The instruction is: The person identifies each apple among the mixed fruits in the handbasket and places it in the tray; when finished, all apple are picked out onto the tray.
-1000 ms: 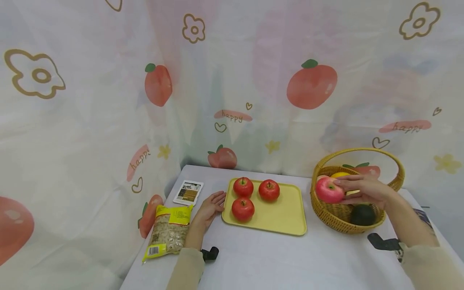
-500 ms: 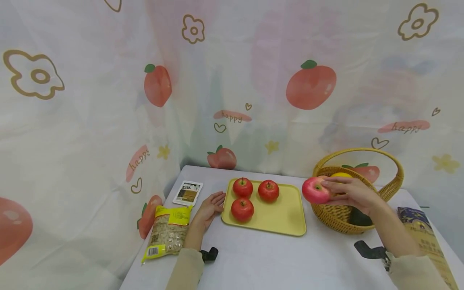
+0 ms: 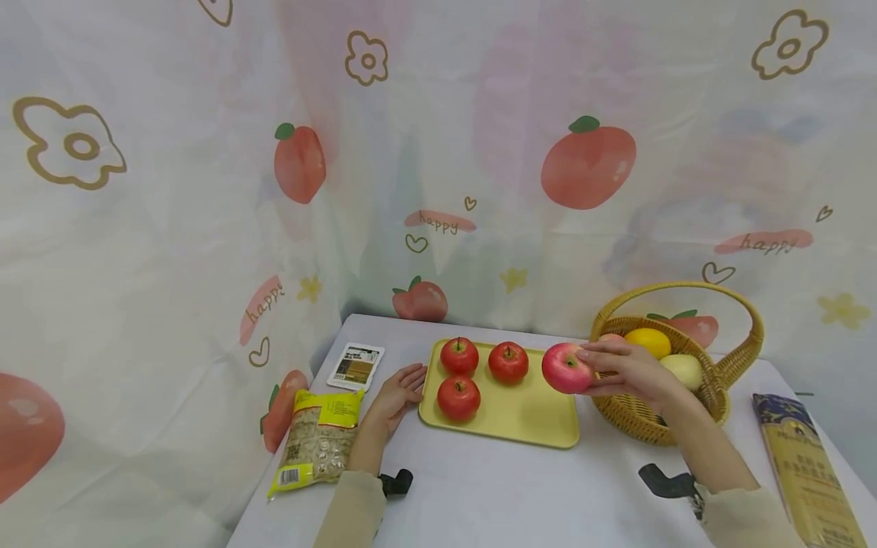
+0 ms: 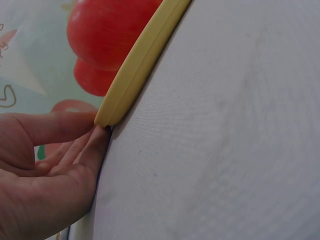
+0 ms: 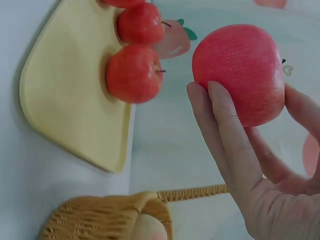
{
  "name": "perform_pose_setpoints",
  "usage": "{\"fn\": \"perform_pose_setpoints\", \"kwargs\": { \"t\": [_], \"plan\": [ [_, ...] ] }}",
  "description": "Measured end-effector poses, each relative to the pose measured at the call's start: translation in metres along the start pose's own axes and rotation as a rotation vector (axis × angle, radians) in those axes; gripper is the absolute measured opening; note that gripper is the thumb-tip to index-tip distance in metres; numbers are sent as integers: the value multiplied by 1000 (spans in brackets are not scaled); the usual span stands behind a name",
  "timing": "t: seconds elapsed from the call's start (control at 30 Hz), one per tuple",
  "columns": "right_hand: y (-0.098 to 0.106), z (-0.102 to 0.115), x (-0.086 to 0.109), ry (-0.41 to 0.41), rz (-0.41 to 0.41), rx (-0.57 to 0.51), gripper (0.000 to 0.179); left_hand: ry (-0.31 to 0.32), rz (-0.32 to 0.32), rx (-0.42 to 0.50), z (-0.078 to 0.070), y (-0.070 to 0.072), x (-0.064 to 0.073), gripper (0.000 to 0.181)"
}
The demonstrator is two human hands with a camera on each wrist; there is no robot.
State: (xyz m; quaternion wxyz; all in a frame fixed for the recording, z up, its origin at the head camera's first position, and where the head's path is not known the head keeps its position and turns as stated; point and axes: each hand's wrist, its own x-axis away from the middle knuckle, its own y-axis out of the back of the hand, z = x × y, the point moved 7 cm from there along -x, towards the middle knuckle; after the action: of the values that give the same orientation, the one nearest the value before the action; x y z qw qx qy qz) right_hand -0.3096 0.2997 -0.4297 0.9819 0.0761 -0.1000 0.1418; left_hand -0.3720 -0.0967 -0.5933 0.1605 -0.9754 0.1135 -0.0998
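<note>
My right hand (image 3: 633, 373) grips a pink-red apple (image 3: 567, 368) by its side, thumb and fingertips around it. The apple is held in the air over the right edge of a yellow tray (image 3: 521, 418). Three red apples sit on the tray's left and back part; one is the front apple (image 3: 459, 398). At the tray's left edge, my left hand (image 3: 396, 396) lies with its fingers extended, touching the rim. In the left wrist view the thumb (image 4: 65, 126) meets the tray rim (image 4: 132, 75), with the other fingers partly hidden behind it.
Right of the tray stands a wicker basket (image 3: 633, 422) with a tall handle, holding a yellow fruit (image 3: 649, 342), a pale fruit (image 3: 684, 371) and others partly covered. A packet (image 3: 808, 472) lies far right. At left are a yellow bag (image 3: 320, 438) and a white pack (image 3: 356, 365).
My right hand has carried the pink-red apple leftward, out from above the basket to the tray's right edge. The left hand and the tray have stayed in place.
</note>
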Motion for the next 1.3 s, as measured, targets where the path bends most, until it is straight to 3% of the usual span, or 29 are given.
{"fn": "perform_pose_setpoints", "kwargs": {
  "t": [0.23, 0.93, 1.3],
  "plan": [
    [-19, -8, -11, 1, 25, 6, 67, 2, -11, -8, 0, -1, 0, 78],
    [-62, -48, -40, -55, -16, -79, 58, 15, -21, -24, 0, 1, -4, 77],
    [-73, -84, -56, -152, -30, -82, 63, 16, -17, -17, -1, 0, 0, 79]
  ]
}}
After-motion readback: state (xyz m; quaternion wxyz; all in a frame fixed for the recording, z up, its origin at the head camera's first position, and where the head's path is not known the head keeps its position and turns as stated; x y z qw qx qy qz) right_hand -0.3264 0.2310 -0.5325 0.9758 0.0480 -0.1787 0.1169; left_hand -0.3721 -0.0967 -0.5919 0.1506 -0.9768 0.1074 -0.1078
